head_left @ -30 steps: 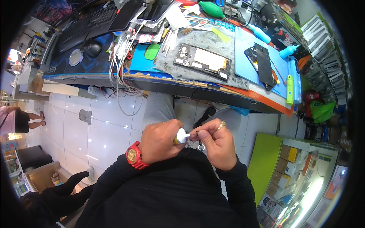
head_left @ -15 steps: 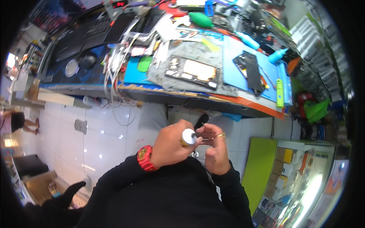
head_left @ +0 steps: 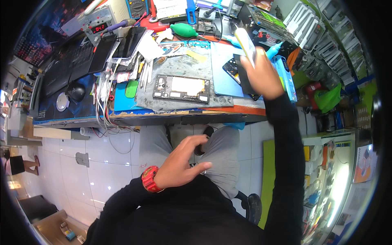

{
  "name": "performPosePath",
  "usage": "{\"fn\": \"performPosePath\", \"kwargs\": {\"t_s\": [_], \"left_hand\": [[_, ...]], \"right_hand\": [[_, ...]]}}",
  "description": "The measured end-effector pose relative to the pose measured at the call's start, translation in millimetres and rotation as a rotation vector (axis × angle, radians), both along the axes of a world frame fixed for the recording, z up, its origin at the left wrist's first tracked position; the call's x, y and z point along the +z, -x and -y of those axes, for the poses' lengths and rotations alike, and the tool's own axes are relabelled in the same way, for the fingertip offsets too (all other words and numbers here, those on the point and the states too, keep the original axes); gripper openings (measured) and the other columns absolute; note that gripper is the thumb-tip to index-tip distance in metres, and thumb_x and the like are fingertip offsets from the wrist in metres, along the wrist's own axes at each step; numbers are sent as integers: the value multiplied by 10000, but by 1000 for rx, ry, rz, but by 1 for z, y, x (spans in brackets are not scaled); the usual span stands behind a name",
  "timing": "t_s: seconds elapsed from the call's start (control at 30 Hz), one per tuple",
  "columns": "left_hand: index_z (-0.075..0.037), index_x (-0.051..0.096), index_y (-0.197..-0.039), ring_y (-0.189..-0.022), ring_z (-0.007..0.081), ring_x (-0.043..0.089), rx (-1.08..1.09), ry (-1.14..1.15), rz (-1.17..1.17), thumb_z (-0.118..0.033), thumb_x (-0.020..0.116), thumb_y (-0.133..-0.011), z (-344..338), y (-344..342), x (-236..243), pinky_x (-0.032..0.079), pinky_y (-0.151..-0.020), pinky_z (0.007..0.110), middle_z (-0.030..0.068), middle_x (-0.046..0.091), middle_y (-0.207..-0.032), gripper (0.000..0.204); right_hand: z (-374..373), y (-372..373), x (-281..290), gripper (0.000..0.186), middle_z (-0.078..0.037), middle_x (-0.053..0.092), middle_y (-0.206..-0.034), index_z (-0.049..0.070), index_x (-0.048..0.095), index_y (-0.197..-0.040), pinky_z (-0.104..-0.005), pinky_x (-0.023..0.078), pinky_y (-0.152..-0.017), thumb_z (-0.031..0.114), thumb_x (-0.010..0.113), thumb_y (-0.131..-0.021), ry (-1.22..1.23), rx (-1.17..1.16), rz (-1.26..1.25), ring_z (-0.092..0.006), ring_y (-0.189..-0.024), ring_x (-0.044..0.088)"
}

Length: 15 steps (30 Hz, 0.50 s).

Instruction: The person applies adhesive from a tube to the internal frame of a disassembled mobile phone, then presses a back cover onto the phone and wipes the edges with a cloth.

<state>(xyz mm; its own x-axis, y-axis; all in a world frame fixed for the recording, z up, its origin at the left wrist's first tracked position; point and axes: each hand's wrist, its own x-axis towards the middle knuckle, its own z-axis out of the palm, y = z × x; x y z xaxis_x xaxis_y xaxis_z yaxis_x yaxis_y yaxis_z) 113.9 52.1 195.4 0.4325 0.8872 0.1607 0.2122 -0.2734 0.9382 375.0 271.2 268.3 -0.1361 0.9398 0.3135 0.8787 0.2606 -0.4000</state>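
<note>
My right hand (head_left: 264,75) is stretched out over the right part of the workbench, closed around a slim white-and-yellow bottle (head_left: 243,40) that tilts up and away from me. Beneath that hand, a phone frame with exposed parts (head_left: 232,69) and a dark flat panel (head_left: 245,79) lie on a light blue mat (head_left: 220,77), partly covered. My left hand (head_left: 181,161), with a red watch at its wrist, hovers above my lap, fingers apart and nothing in them. An opened phone (head_left: 181,88) with a pale battery area rests on the grey work mat (head_left: 143,98).
Behind the opened phone sit a green air blower (head_left: 183,30) and a multimeter (head_left: 138,9). White cables (head_left: 104,98) hang over the bench's front edge at the left, near a black mouse (head_left: 76,91). Blue bottles (head_left: 273,50) stand at the right. A lit display case (head_left: 326,179) is beside me.
My hands were together over my lap, the left holding the bottle. Now the bottle is in my right hand, which has moved forward over the bench. My left hand has opened. The view has shifted.
</note>
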Motion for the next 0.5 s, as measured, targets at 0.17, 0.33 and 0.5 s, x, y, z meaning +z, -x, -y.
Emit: {"fn": "performPosePath", "kwargs": {"t_s": [0.17,0.33,0.5], "left_hand": [[5,583,-1349,-1273,376,597,87,208,-192,-249,760,-967,34,42,-50,474,-1081,431,207,612,-1370,492],[5,637,-1284,-1197,346,660,314,412,-184,-215,753,-973,72,87,-98,501,-1052,418,195,682,-1269,398],[10,653,-1257,-1175,297,676,437,511,-170,-197,747,-981,81,106,-111,517,-1029,409,163,706,-1239,357]], "right_hand": [[-144,40,-3,601,-265,626,-1368,35,488,-1505,-498,535,-1025,255,603,-957,158,-139,424,-382,-1258,650],[-195,51,-39,573,-284,602,-1390,32,554,-1414,-502,513,-1070,440,590,-1013,16,-280,503,-445,-1260,632],[-131,20,0,599,-288,664,-1240,-4,579,-1311,-532,541,-980,494,657,-987,-97,-160,412,-467,-1150,667]]}}
